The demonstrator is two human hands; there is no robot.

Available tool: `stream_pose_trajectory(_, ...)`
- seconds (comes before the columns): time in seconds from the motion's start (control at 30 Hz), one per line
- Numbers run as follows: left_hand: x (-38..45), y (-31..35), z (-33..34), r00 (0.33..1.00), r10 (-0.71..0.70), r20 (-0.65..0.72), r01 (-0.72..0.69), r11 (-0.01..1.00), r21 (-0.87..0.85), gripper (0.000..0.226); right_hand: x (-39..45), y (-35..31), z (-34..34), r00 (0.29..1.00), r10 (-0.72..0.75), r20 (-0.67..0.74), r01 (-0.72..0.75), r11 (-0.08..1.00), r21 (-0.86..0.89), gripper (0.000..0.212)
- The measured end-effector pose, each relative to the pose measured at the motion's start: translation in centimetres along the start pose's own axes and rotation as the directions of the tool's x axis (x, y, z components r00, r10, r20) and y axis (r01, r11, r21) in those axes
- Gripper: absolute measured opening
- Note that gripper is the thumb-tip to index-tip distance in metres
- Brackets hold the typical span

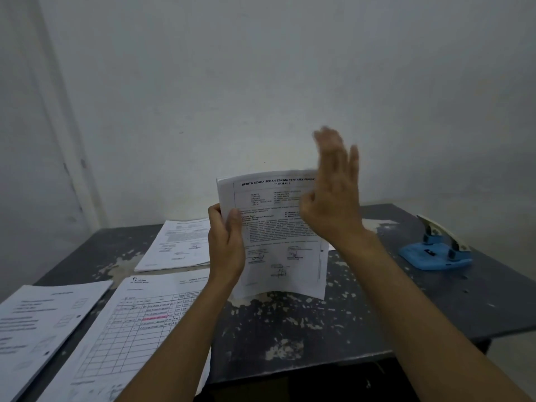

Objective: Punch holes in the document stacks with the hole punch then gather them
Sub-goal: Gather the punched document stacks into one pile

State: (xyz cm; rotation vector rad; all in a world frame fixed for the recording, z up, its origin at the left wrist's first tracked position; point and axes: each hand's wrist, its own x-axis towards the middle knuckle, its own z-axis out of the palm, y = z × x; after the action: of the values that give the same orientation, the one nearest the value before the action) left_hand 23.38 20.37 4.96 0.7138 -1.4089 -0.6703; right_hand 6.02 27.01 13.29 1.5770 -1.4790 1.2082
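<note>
Four paper stacks show. One document stack (pixel 278 236) stands upright on its bottom edge on the dark, chipped bench (pixel 290 323), headed "BERITA ACARA SERAH TERIMA". The left hand (pixel 226 245) is closed around its left edge, thumb on the front. The right hand (pixel 330 195), blurred, is spread wide with fingers up in front of its right side, gripping nothing. Three other stacks (pixel 177 245) lie flat to the left. The blue hole punch (pixel 435 250) sits well apart at right.
</note>
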Motion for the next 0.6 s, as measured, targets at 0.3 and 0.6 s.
stream_pose_trajectory(0.3,0.1,0.1,0.0,1.000,-0.002,0.003,0.002,0.999,0.039,0.022,-0.1,-2.8,1.5,0.943,-0.135,0.304,0.196,0.964,-0.180,0.076)
stream_pose_trajectory(0.6,0.3,-0.1,-0.3,1.000,-0.003,0.014,0.003,1.000,0.001,0.021,-3.7,2.4,2.8,0.770,0.571,0.286,-0.612,0.533,0.584,0.069)
